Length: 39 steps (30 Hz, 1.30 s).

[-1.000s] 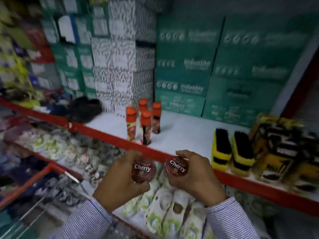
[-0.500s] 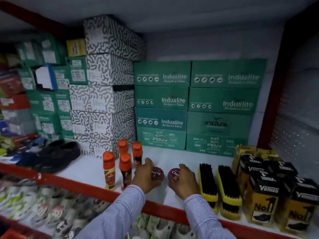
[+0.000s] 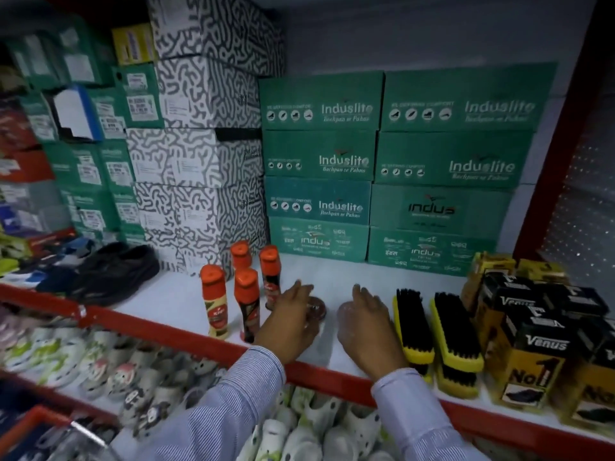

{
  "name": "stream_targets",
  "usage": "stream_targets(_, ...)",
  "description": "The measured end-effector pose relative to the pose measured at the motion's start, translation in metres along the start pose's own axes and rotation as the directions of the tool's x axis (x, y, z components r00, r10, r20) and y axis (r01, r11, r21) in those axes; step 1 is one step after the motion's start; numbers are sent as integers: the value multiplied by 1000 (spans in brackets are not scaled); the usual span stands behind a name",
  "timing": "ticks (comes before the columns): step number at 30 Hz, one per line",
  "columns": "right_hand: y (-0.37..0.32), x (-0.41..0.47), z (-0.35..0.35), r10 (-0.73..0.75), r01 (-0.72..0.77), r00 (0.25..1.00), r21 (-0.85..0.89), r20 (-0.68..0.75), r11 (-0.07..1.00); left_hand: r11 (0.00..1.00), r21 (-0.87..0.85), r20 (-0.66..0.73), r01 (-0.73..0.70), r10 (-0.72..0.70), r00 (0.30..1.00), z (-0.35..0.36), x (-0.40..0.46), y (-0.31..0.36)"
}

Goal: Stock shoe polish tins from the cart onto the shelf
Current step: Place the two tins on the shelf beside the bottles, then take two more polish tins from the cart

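Observation:
Two round dark-red shoe polish tins lie flat on the white shelf [image 3: 186, 297], between the polish bottles and the brushes. My left hand [image 3: 291, 322] rests against the left tin [image 3: 317, 311], fingers stretched forward over its left side. My right hand [image 3: 367, 327] lies beside the right tin [image 3: 346, 312], which is blurred and pale, fingers also straightened. Neither hand curls around its tin. The red corner of the cart [image 3: 30, 424] shows at the bottom left.
Several orange-capped polish bottles [image 3: 246, 294] stand just left of my left hand. Two yellow-backed brushes [image 3: 432, 327] lie right of my right hand, then black-and-yellow Venus boxes [image 3: 532, 354]. Green Induslite boxes [image 3: 319, 161] line the back. Black shoes [image 3: 113, 271] sit at left.
Both hands carried the tins from below the shelf edge up onto the shelf and set them down. The fingers have uncurled from around the tins.

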State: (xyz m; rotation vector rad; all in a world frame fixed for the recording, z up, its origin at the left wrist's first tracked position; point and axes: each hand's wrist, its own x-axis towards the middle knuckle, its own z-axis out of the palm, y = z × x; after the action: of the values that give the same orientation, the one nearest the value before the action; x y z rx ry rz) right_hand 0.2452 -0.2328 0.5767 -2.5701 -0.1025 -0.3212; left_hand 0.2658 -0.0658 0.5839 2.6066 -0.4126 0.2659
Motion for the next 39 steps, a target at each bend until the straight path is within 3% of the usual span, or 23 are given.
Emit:
stream_targets(4, -4, -67, 4, -274, 288, 945, 55, -181, 956, 966, 189, -229, -174, 216, 949, 3, -67, 3)
stream_targets(7, 4, -121, 25, -416, 423, 891, 2, -180, 906, 935, 298, -260, -191, 272, 926, 17, -127, -8)
stream_targets(10, 21, -171, 53, -473, 476, 877, 19, -84, 879, 927, 342, -194, -157, 233, 953, 39, -183, -27)
stream_targets(12, 43, -217, 105, -493, 493, 865, 16, 91, 870, 928, 362, -25, -86, 101, 995, 78, -241, -50)
stream_targets(17, 81, -273, 185, -326, 342, 890, 6, 318, 940, 949, 315, 182, 26, -87, 979, 150, -307, -93)
stream_targets(19, 97, -308, 221, -226, 268, 863, -29, 452, 963, 941, 322, 307, 103, -207, 929, 189, -341, -110)
stream_targets(21, 115, -340, 260, -104, 188, 799, -81, 592, 979, 938, 300, 411, 171, -289, 864, 230, -373, -122)
stream_targets(25, 140, -374, 327, 92, 111, 590, -193, 802, 975, 938, 245, 604, 245, -345, 718, 299, -410, -144)
stream_targets(28, 147, -388, 357, 242, 9, 493, -283, 836, 959, 914, 235, 695, 330, -395, 601, 339, -432, -153)
stream_targets(31, 155, -403, 395, 315, 20, 457, -364, 832, 931, 907, 248, 779, 340, -396, 487, 370, -443, -162)
stream_targets(36, 159, -424, 436, 399, 67, 472, -483, 786, 873, 949, 193, 856, 248, -286, 430, 416, -469, -185)
stream_targets(39, 160, -423, 441, 364, 83, 550, -483, 752, 872, 933, 220, 813, 285, -337, 476, 419, -463, -180)
